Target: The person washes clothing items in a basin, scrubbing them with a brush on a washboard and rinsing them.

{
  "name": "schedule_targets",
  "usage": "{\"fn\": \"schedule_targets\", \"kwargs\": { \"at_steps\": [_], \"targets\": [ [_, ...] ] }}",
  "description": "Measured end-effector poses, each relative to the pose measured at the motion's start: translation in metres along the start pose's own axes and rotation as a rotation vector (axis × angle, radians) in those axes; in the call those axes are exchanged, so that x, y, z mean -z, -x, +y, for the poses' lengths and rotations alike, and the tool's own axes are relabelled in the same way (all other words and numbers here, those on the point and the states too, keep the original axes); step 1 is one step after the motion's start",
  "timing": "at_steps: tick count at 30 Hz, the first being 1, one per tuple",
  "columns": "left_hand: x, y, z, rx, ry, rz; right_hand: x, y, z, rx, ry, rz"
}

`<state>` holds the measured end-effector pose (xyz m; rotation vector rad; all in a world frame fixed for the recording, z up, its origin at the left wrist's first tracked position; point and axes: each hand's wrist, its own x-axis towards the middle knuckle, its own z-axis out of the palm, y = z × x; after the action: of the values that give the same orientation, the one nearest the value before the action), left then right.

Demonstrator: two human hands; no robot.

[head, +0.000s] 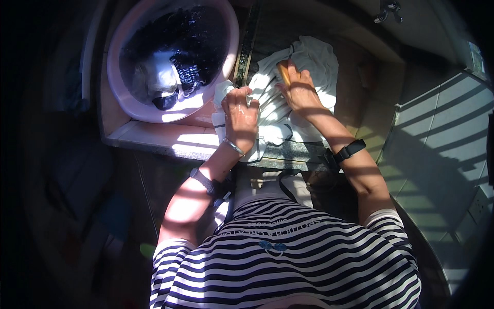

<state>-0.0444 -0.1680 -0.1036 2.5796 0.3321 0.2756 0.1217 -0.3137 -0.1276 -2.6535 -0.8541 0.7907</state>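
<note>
A wet white garment [266,83] with dark trim lies crumpled in a sink, part of it draped over the stone front edge. On its left portion rests my left hand [241,112], fingers curled around a bunch of the fabric. My right hand [303,90] grips a yellow-brown block [285,72], possibly a scrub brush or bar of soap, and presses it against the upper part of the cloth. The underside of the block is hidden. Both hands look wet.
A pink plastic basin [115,73] on the left holds dark clothes [181,34] and a pale item in water. A stone divider [244,58] runs beside it. A metal tap [388,11] is at the upper right, a tiled wall [436,127] on the right.
</note>
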Motion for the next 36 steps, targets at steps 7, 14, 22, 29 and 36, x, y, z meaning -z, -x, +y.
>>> {"fn": "schedule_targets", "kwargs": {
  "at_steps": [7,14,22,29,36],
  "targets": [
    [0.031,0.058,0.024,-0.216,0.146,-0.234,0.037,-0.034,0.062,-0.103,0.204,-0.010],
    [0.017,0.073,0.032,-0.101,0.210,-0.017,0.028,0.032,-0.034,0.311,-0.058,-0.207],
    [-0.022,0.091,0.023,-0.121,0.161,0.023,0.012,-0.107,0.124,-0.047,0.334,0.109],
    [-0.030,0.103,0.012,-0.078,0.182,-0.018,0.032,-0.009,0.007,0.296,0.042,-0.276],
    [-0.022,0.081,0.019,-0.146,0.117,-0.003,0.054,-0.107,0.144,-0.013,0.321,0.145]
  ]
}}
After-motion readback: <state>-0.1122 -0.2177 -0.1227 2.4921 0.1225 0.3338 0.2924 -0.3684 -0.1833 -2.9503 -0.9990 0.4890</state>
